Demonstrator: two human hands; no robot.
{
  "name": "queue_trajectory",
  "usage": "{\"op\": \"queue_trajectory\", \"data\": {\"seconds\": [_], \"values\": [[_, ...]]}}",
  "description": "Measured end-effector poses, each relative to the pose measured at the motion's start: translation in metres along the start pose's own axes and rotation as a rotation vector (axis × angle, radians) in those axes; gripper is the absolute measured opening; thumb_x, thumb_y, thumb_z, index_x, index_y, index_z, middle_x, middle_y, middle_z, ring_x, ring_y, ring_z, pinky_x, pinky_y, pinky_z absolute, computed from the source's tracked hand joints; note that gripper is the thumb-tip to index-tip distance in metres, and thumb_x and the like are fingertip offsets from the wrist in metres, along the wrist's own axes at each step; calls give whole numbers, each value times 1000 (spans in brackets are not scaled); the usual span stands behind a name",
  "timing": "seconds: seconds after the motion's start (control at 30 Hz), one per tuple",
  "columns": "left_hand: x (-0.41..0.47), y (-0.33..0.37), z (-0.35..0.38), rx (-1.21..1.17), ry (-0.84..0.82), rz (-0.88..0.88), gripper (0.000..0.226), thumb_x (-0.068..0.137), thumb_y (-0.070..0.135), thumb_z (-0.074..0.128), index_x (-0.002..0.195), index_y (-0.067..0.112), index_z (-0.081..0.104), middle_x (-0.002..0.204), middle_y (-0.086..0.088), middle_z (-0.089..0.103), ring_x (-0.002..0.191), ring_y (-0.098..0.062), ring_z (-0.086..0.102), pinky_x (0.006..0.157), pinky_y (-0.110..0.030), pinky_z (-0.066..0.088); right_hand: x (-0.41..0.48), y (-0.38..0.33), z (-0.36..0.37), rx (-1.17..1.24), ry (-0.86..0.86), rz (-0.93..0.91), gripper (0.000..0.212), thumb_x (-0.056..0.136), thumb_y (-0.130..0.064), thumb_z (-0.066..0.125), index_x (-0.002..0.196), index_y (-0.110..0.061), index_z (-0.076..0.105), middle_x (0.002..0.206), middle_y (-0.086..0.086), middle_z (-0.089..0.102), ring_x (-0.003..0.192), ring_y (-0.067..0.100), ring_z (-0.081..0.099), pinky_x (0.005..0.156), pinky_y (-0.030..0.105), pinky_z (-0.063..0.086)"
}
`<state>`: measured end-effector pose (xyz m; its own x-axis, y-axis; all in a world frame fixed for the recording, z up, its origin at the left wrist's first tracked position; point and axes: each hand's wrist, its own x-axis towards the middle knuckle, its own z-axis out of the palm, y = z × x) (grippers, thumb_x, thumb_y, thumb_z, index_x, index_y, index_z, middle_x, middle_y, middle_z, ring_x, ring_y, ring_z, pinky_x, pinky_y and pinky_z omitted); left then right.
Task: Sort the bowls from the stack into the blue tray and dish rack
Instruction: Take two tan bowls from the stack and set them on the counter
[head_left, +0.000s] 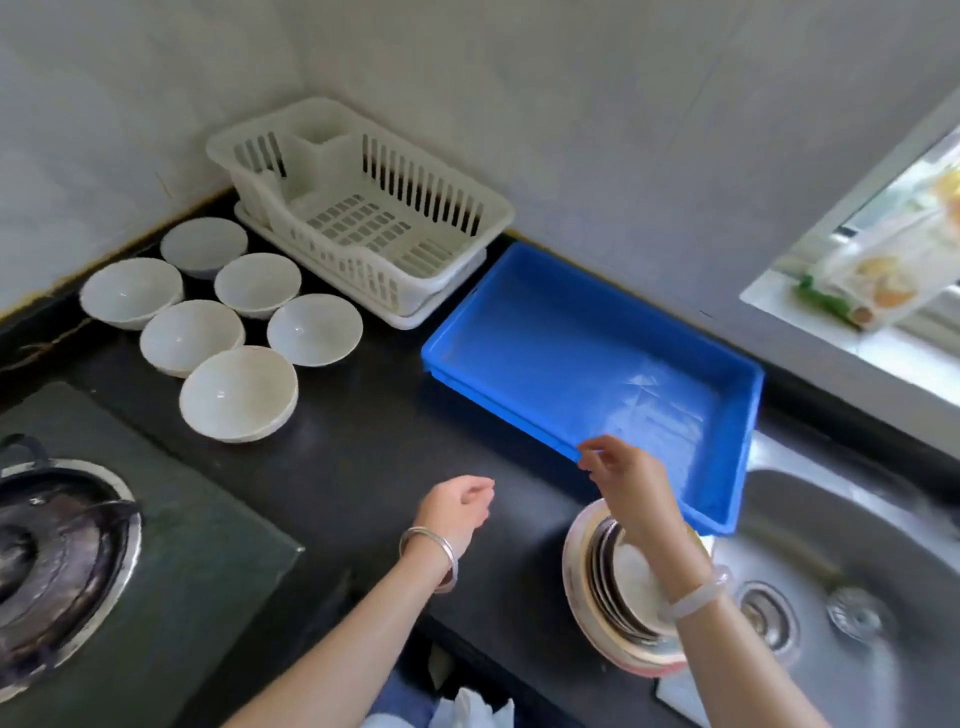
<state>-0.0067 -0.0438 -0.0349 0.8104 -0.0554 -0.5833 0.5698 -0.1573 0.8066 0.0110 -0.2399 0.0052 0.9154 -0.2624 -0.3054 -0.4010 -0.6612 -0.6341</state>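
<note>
A blue tray (519, 291) lies empty on the black counter, its near corner over the sink edge. Behind it, in the corner, stands an empty white dish rack (452, 208). A stack of bowls and plates (587, 587) sits at the counter's front edge beside the sink. My right hand (631, 480) hovers over that stack at the tray's near rim, fingers pinched, and holds nothing I can see. My left hand (457, 506) hangs loosely curled above the bare counter, empty. Several white bowls (239, 392) stand upright in a cluster at the left.
A gas stove with a round burner (57, 556) fills the lower left. A steel sink (841, 587) with a drain lies at the right. A windowsill with a printed packet (878, 280) is at the upper right. Tiled walls close the corner behind the rack.
</note>
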Motion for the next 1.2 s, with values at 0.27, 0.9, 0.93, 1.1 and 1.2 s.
{"op": "queue_trajectory", "data": {"seconds": [0.27, 0.9, 0.93, 1.1, 1.2], "values": [[-34, 15, 90, 383, -122, 237, 28, 87, 20, 61, 114, 17, 66, 110, 3, 70, 94, -6, 63, 86, -17, 46, -64, 97, -51, -219, 227, 157, 16, 85, -24, 67, 99, -17, 70, 97, 3, 71, 85, 25, 64, 67, 29, 40], [-36, 10, 113, 450, -111, 256, 23, 87, 20, 60, 109, 20, 68, 100, 4, 69, 87, -9, 62, 86, -24, 51, -73, 108, -55, -347, 247, 188, 10, 89, -23, 58, 91, -14, 56, 90, 10, 69, 87, 32, 62, 62, 30, 34], [-37, 11, 113, 420, -115, 247, 22, 88, 21, 59, 107, 20, 69, 96, 5, 69, 88, -13, 64, 89, -30, 53, -73, 110, -58, -286, 237, 197, 8, 88, -22, 58, 90, -14, 55, 88, 11, 69, 86, 32, 62, 62, 31, 38], [-38, 13, 116, 476, -88, 246, 11, 86, 19, 62, 94, 23, 68, 90, 7, 66, 86, -10, 62, 79, -26, 52, -80, 116, -73, 69, 190, 274, 15, 86, -16, 63, 76, -16, 51, 78, 11, 71, 61, 28, 69, 57, 32, 56], [-39, 16, 120, 573, -36, 246, 3, 83, 20, 64, 86, 22, 64, 87, 7, 63, 82, -10, 59, 67, -19, 42, -84, 119, -80, 148, 222, 280, 18, 85, -12, 64, 72, -19, 54, 72, 7, 71, 54, 23, 68, 54, 32, 57]]}}
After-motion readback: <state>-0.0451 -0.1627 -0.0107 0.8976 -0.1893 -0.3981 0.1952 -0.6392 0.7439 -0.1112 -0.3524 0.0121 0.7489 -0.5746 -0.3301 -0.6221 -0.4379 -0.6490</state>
